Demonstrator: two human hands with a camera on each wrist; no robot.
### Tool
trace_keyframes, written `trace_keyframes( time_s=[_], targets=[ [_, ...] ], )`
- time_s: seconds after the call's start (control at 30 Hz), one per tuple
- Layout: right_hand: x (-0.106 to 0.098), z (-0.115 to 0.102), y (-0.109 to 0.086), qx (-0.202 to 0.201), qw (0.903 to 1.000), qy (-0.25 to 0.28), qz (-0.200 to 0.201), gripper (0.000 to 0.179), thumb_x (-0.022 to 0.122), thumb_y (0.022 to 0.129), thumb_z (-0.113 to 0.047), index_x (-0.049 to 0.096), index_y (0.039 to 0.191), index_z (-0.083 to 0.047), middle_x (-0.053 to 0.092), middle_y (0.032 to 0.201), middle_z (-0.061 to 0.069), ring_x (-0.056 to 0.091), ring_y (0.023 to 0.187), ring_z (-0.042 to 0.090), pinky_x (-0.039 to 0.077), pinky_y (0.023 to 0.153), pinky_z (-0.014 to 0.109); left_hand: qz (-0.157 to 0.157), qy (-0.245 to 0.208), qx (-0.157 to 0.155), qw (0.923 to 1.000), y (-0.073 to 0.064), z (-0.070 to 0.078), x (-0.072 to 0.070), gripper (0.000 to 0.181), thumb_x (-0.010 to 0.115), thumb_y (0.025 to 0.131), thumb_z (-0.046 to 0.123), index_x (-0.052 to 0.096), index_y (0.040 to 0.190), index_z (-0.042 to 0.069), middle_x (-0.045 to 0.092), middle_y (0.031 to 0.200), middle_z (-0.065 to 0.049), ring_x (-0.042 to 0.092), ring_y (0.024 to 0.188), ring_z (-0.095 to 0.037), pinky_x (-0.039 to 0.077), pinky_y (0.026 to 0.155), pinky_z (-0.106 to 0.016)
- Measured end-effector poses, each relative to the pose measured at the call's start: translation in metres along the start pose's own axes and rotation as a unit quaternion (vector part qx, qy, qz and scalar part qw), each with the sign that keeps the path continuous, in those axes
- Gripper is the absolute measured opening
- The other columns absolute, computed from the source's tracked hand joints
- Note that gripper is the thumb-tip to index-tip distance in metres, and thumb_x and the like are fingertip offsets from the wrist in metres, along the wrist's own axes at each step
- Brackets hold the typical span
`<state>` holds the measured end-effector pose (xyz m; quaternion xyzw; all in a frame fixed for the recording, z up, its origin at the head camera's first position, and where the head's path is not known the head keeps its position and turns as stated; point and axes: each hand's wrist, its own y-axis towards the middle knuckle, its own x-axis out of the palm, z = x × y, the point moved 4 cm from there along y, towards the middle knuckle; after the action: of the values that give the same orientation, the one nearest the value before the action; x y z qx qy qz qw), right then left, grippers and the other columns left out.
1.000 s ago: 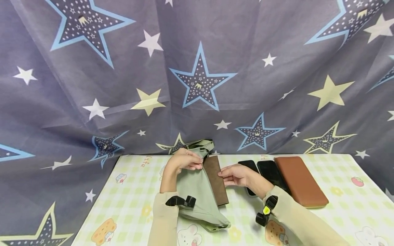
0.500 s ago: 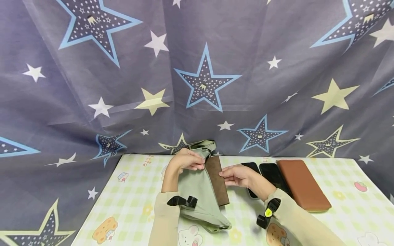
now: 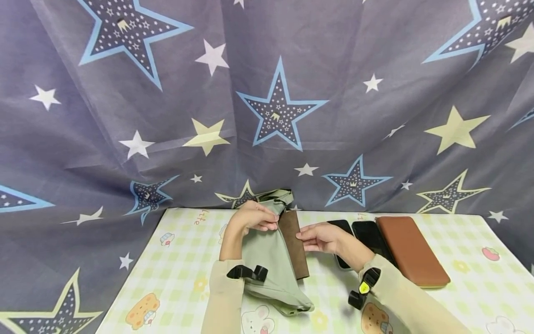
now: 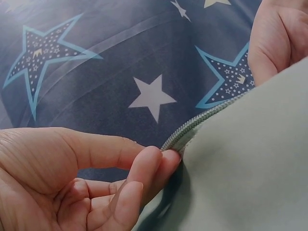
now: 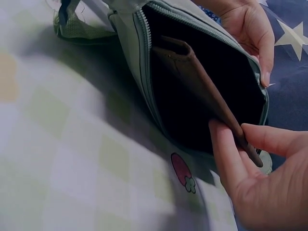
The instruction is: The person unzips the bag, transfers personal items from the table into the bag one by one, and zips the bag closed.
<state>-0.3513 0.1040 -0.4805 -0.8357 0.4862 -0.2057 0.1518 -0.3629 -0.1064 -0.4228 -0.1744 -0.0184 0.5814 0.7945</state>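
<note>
A pale green zippered bag [image 3: 267, 260] stands on the table, its zip open toward the right. My left hand [image 3: 254, 217] pinches the edge of the zip near its far end; the left wrist view shows thumb and fingers on the zipper tape [image 4: 192, 126]. My right hand [image 3: 319, 239] pinches a brown wallet [image 3: 294, 243] between thumb and fingers. In the right wrist view the wallet [image 5: 202, 86] lies partly within the bag's dark opening [image 5: 178, 106], tilted, with one end in the right fingers. The bag's inside is too dark to make out.
Right of the hands lie two black phones, one [image 3: 342, 227] partly behind the right hand and another [image 3: 371, 239] beside it. A larger reddish-brown zip wallet [image 3: 413, 250] lies next to them. A starry curtain [image 3: 267, 116] hangs behind the checked tablecloth [image 3: 175, 278].
The camera view has shifted slightly. Both hands, the bag and the brown wallet stay almost where they were, the wallet having moved only very slightly.
</note>
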Motion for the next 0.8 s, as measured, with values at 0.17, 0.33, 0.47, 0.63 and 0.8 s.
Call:
trace_keyframes(
  time_s=[0.17, 0.33, 0.47, 0.63, 0.8],
  targets=[
    [-0.0033, -0.0003, 0.0012, 0.006, 0.9999, -0.010, 0.004, 0.012, 0.056, 0.100, 0.001, 0.064, 0.099, -0.008, 0.071, 0.079, -0.006, 0.066, 0.073, 0.006, 0.060, 0.074, 0.019, 0.000, 0.003, -0.001, 1.0000, -0.0004, -0.0004, -0.0004, 0.026, 0.071, 0.092, 0.004, 0.071, 0.112, -0.012, 0.073, 0.068, 0.001, 0.069, 0.061, -0.004, 0.056, 0.054, -0.012],
    [-0.0076, -0.0030, 0.0013, 0.004, 0.9999, -0.015, 0.005, 0.013, 0.056, 0.101, 0.001, 0.061, 0.112, -0.001, 0.071, 0.080, -0.006, 0.068, 0.074, 0.006, 0.062, 0.074, 0.020, -0.003, 0.004, -0.001, 1.0000, 0.0002, -0.0006, 0.0007, 0.026, 0.072, 0.092, 0.005, 0.072, 0.112, -0.012, 0.073, 0.068, 0.000, 0.070, 0.061, -0.004, 0.056, 0.054, -0.012],
    [-0.0091, -0.0059, 0.0013, 0.002, 0.9999, -0.015, 0.004, 0.021, 0.056, 0.100, 0.002, 0.057, 0.121, 0.005, 0.071, 0.080, -0.006, 0.070, 0.073, 0.006, 0.062, 0.073, 0.020, -0.006, 0.004, 0.004, 1.0000, 0.0001, 0.0000, 0.0009, 0.026, 0.072, 0.092, 0.005, 0.071, 0.112, -0.012, 0.073, 0.068, 0.000, 0.069, 0.060, -0.004, 0.056, 0.054, -0.012],
    [-0.0081, -0.0067, 0.0002, 0.001, 0.9998, -0.017, -0.001, 0.027, 0.057, 0.100, 0.002, 0.055, 0.126, 0.008, 0.072, 0.079, -0.005, 0.070, 0.073, 0.006, 0.062, 0.073, 0.020, -0.005, 0.005, 0.004, 1.0000, 0.0003, -0.0010, 0.0006, 0.027, 0.072, 0.092, 0.005, 0.071, 0.112, -0.012, 0.074, 0.068, 0.000, 0.069, 0.060, -0.004, 0.056, 0.054, -0.012],
    [-0.0069, -0.0073, -0.0006, 0.003, 0.9998, -0.018, -0.003, 0.036, 0.056, 0.101, 0.002, 0.049, 0.135, 0.012, 0.071, 0.081, -0.005, 0.070, 0.074, 0.006, 0.062, 0.074, 0.020, -0.001, 0.004, 0.005, 1.0000, -0.0003, -0.0018, 0.0001, 0.026, 0.072, 0.092, 0.004, 0.072, 0.111, -0.012, 0.073, 0.068, 0.000, 0.070, 0.060, -0.005, 0.056, 0.053, -0.012]
  ],
)
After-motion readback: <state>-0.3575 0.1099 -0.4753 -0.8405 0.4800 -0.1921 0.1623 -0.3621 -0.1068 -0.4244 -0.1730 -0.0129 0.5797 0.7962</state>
